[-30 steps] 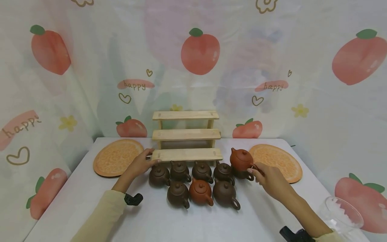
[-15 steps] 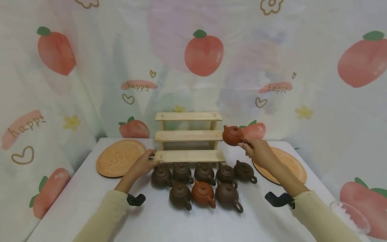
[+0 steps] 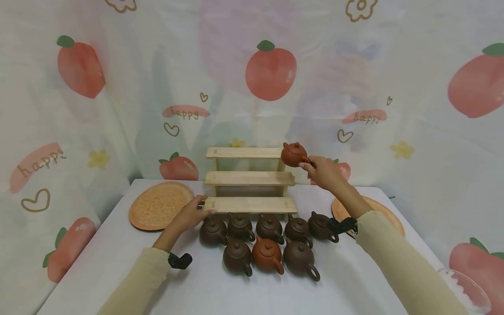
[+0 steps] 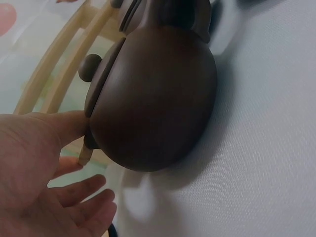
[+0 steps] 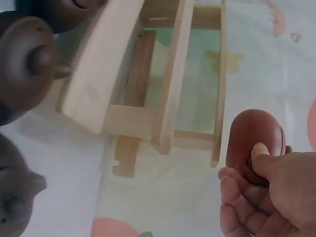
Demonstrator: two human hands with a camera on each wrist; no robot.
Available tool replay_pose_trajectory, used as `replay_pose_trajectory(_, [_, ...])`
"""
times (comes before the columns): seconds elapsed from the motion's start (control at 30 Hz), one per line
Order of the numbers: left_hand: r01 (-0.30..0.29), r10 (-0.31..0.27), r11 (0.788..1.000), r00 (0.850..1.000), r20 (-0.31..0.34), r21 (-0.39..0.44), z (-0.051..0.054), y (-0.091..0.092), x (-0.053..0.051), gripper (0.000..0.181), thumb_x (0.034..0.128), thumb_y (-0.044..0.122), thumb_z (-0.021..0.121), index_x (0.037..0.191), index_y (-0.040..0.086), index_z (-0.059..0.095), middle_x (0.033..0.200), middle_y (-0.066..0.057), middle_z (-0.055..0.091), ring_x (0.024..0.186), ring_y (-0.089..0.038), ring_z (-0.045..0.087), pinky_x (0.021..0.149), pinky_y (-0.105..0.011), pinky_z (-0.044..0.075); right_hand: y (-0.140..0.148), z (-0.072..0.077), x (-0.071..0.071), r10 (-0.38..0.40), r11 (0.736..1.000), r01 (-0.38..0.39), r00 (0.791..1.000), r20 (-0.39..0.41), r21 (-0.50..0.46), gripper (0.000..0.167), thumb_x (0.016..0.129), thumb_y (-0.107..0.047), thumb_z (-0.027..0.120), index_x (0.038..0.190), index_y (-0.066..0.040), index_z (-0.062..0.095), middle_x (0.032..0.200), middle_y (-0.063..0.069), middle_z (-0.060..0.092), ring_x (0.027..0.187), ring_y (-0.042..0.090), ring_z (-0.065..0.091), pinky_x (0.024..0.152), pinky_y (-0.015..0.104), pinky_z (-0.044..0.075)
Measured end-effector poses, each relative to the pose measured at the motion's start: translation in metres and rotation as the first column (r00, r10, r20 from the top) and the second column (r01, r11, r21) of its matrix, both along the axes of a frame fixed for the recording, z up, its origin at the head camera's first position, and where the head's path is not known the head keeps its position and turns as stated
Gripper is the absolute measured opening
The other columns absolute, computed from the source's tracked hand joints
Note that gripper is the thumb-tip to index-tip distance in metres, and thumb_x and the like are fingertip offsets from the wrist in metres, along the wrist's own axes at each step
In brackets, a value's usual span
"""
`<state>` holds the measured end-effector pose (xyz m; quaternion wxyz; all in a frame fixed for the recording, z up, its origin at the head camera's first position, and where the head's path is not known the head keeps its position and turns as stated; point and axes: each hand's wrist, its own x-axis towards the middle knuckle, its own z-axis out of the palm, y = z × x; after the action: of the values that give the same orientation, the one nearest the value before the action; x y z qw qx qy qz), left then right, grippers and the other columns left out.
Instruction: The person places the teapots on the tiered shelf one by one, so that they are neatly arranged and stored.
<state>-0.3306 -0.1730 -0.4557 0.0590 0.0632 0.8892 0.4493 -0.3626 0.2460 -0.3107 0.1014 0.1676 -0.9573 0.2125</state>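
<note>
- Eight pots on the bench, before the rack: seven dark, one red.
- Right grip closed, pinching another red pot by its handle; pot in the air near the top shelf's right end.
- Left grip at the lowest shelf's left end, just beside a dark pot; outer fingers loose. Whether it pinches the wood, cannot tell.

The red pots look like smooth clay with a soft sheen; the dark pots seem smooth, nearly matt clay. The rack is pale, smooth wood; the tablecloth, matt, finely textured cloth. The bowl looks clear and glossy.
</note>
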Motion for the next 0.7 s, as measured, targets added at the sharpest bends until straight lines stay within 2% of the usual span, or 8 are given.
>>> replay_pose_trajectory(0.17, [0.002, -0.001, 1.000, 1.000, -0.014, 0.010, -0.004, -0.002, 0.000, 0.074, 0.1010, 0.034, 0.072, 0.156, -0.002, 0.039, 0.156, -0.030, 0.048, 0.145, -0.046, 0.047, 0.114, -0.059, 0.043, -0.012, 0.002, -0.018, 0.018, 1.000, -0.019, 1.000, -0.021, -0.024, 0.033, 0.112, -0.025, 0.055, 0.092, 0.000, 0.062, 0.078, 0.018, 0.070, 0.069, 0.029, 0.065, 0.071, 0.043, 0.047])
replay_pose_trajectory(0.37, [0.002, -0.002, 1.000, 1.000, -0.017, 0.004, -0.004, -0.002, -0.001, 0.073, 0.1013, 0.034, 0.072, 0.156, -0.001, 0.040, 0.155, -0.030, 0.049, 0.145, -0.047, 0.047, 0.115, -0.060, 0.042, -0.024, 0.006, -0.036, -0.015, 1.000, 0.015, 1.000, 0.025, -0.004, 0.034, 0.113, -0.027, 0.053, 0.092, -0.001, 0.060, 0.078, 0.014, 0.070, 0.076, 0.033, 0.063, 0.079, 0.048, 0.048])
replay_pose_trajectory(0.5, [-0.010, 0.010, 1.000, 1.000, -0.005, -0.006, -0.003, -0.001, 0.000, 0.072, 0.1011, 0.034, 0.072, 0.155, -0.001, 0.040, 0.155, -0.030, 0.049, 0.145, -0.046, 0.047, 0.115, -0.061, 0.042, -0.029, 0.008, -0.044, -0.023, 1.000, 0.023, 0.999, 0.049, 0.000, 0.035, 0.113, -0.028, 0.052, 0.093, -0.001, 0.060, 0.077, 0.012, 0.068, 0.079, 0.033, 0.062, 0.080, 0.048, 0.049])
replay_pose_trajectory(0.7, [-0.013, 0.013, 1.000, 1.000, -0.002, -0.010, -0.003, 0.001, -0.001, 0.072, 0.1018, 0.034, 0.072, 0.156, 0.000, 0.040, 0.155, -0.030, 0.049, 0.145, -0.046, 0.047, 0.114, -0.060, 0.042, -0.034, 0.009, -0.051, -0.020, 1.000, 0.019, 0.999, 0.040, 0.011, 0.034, 0.113, -0.025, 0.053, 0.091, 0.000, 0.062, 0.075, 0.013, 0.069, 0.078, 0.034, 0.064, 0.081, 0.050, 0.051])
